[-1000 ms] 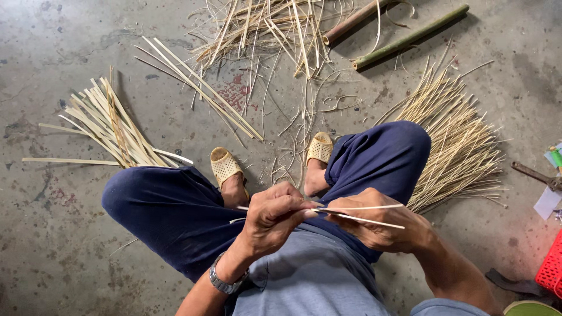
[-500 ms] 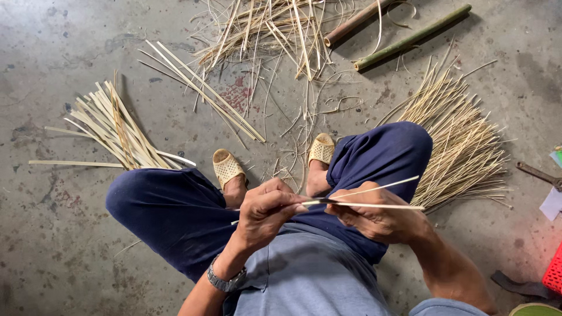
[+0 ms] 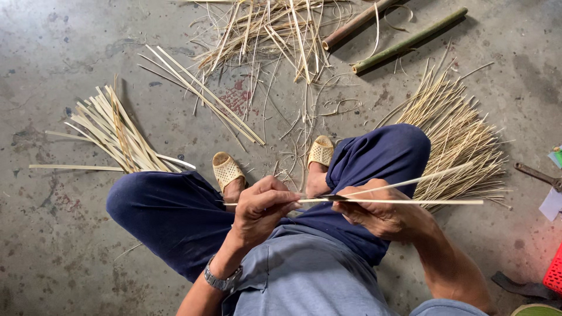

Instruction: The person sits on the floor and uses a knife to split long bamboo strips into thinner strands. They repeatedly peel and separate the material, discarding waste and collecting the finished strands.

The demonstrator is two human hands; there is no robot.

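Bamboo strip (image 3: 374, 201) lay level above your knees, your left hand (image 3: 263, 208) pinched shut on its near end and your right hand (image 3: 380, 210) clamped around it and a dark blade, so you did well to split slowly along the grain.

I see pale straw-yellow bamboo strips (image 3: 404, 201) over dark navy trousers (image 3: 175, 213) and a grey-blue shirt (image 3: 304, 275), with tan woven-pattern sandals (image 3: 227, 171) below. The floor (image 3: 58, 52) is mottled grey concrete with a reddish stain. One bamboo pole (image 3: 410, 41) is green, another pole (image 3: 357, 22) brownish, and a red basket (image 3: 553, 272) shows at the right edge.
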